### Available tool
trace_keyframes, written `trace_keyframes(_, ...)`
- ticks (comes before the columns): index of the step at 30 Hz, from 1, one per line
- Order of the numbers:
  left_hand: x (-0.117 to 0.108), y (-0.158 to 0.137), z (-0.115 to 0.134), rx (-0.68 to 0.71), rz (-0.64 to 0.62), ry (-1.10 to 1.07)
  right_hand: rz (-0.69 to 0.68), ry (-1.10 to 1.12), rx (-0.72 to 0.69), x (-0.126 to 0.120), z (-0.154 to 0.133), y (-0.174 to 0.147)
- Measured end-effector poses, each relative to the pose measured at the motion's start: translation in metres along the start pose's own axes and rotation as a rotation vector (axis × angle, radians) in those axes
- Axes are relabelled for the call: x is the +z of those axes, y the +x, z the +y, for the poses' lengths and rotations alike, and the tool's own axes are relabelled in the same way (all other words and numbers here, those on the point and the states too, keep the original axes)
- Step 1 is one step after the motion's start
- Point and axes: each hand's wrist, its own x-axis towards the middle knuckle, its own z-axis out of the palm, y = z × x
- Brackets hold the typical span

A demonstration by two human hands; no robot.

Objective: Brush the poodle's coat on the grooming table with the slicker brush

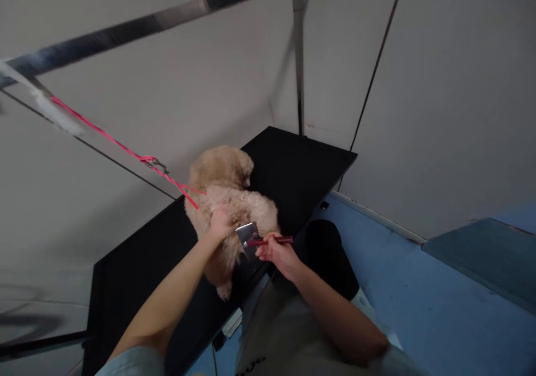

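Note:
A curly, cream-coloured dog (218, 167) is on the black grooming table (293, 169), one paw near the front edge. My left hand (221, 221) grips the coat on its body, the fingertips partly lost in the fur. In my right hand (277, 251) is a slicker brush (248, 232) with a dark red handle, the fingers closed round it. The brush's silvery head is close against the dog's near side, just right of my left hand; whether its pins touch the fur I cannot tell. A pink leash (109, 136) runs taut from the upper left to the dog.
A metal bar (167, 19) crosses above the table, joined to an upright post (298, 58) at the back corner. Pale wall panels (439, 86) stand behind. Below lies a blue floor (402, 287), with a grey-green mat (481, 259) at the right.

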Motion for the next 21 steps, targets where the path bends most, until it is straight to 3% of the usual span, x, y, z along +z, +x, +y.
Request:
trace_keyframes(2, 0.002, -0.008, 0.005, -0.075, 0.055, -0.018, 0.093, 0.009, 0.018, -0.001, 0.001, 0.006)
trace_keyframes(7, 0.010, -0.015, 0.024, -0.209, 0.060, -0.015, 0.199, -0.031, -0.176, -0.028, -0.027, -0.001)
trace_keyframes(11, 0.004, 0.001, 0.032, -0.182, 0.013, -0.010, 0.260, -0.054, -0.289, -0.022, -0.011, -0.014)
trace_keyframes(16, -0.013, 0.023, 0.028, -0.084, -0.127, 0.011, 0.134, -0.169, -0.183, -0.004, 0.011, 0.001)
trace_keyframes(21, -0.017, 0.033, 0.031, -0.141, -0.136, 0.028, 0.287, -0.086, -0.231, -0.040, -0.028, 0.000)
